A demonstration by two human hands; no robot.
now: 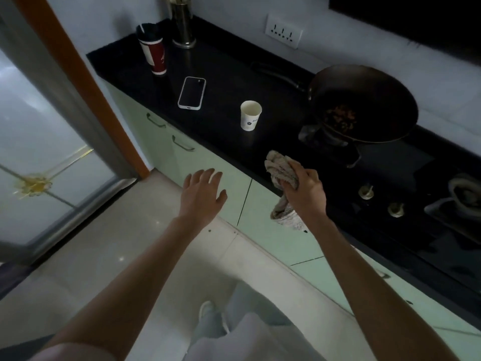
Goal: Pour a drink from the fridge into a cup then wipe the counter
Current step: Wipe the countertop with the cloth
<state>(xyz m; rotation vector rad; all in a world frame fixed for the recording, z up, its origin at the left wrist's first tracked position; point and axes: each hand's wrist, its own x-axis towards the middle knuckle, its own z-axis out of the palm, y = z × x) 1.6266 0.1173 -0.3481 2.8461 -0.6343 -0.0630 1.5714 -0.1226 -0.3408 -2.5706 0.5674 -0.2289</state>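
A white paper cup [250, 115] with a small flower print stands upright on the black counter [221, 82]. My right hand [304, 186] grips a bunched grey cloth [279, 168] at the counter's front edge, below and right of the cup; part of the cloth hangs down over the cabinet front. My left hand [201, 195] hovers in front of the pale green cabinets with its fingers spread, holding nothing. I cannot tell what is in the cup.
A phone [191, 93] lies face down left of the cup. Behind it stand a red tumbler [153, 52] and a steel utensil holder [183, 26]. A dark wok [364, 102] with food sits on the stove at right, near its knobs [366, 192]. A glass door [39, 152] is at left.
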